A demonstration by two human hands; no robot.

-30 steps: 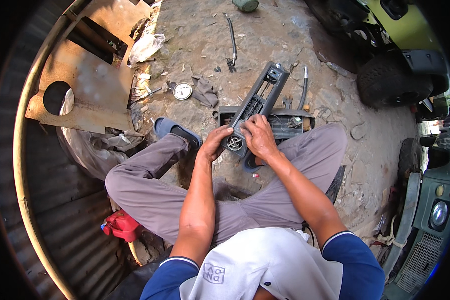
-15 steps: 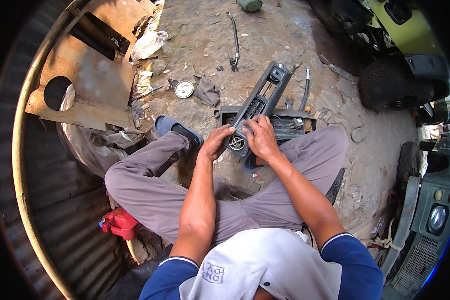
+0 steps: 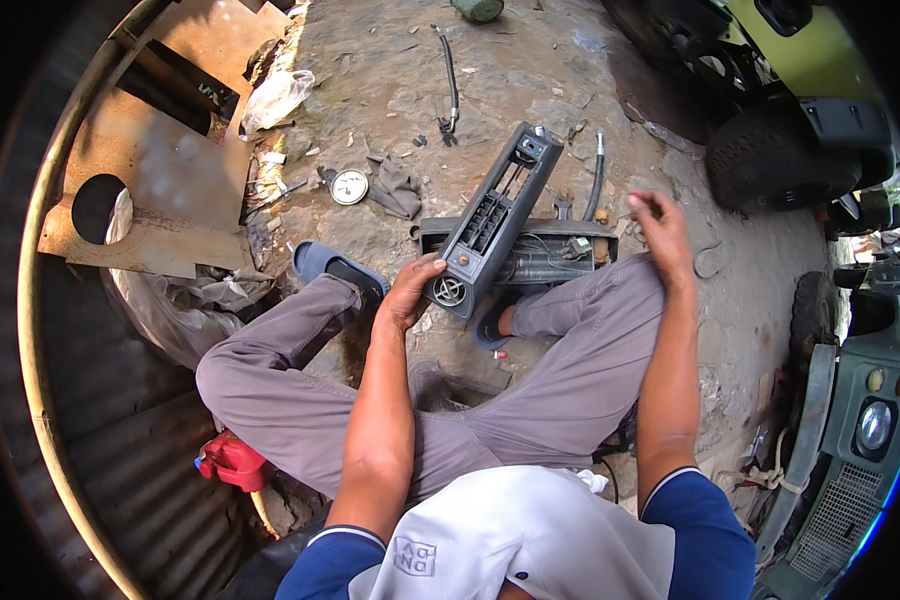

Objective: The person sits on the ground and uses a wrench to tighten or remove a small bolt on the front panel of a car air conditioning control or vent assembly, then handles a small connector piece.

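My left hand [image 3: 410,288] grips the near left corner of a long dark grey plastic air-vent housing [image 3: 505,195], thumb on top. The housing slants away to the right, with a round vent at its near end and open slots along its middle. Beneath it lies a dark open casing [image 3: 550,262] with wires and a small connector inside. My right hand [image 3: 665,238] is raised above my right knee, away from the housing. Its fingers are loosely bent and apart, with nothing visible in them.
On the stony ground are a round gauge [image 3: 349,187], a dark rag [image 3: 397,190], a black hose [image 3: 450,80], a shorter hose [image 3: 596,180] and a wrench [image 3: 563,208]. A rusty metal sheet [image 3: 150,165] stands left, a red container [image 3: 238,462] lower left, a vehicle wheel [image 3: 780,160] right.
My right hand has come off the housing and swung right, over my knee. My left hand keeps its hold on the housing. The whole view has shifted slightly.
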